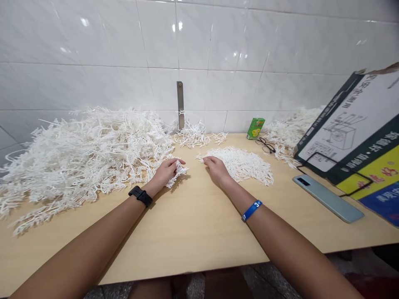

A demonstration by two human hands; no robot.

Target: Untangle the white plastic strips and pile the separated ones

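Note:
My left hand is closed around a small bunch of white branching plastic sprigs, whose tips stick out past the fingers and thumb. Close beside it on the left rises a large tangled heap of similar white strands. My right hand rests at the left end of a flatter, neater pile of white sprigs. Its thumb and fingers are pinched together. White tips show beside those fingertips, but whether they are gripped or lie behind is unclear. A gap of bare tabletop separates both hands.
Against the tiled wall stand a metal bracket and a small white clump. To the right are a green box, eyeglasses, another white heap, a phone and a large printed carton.

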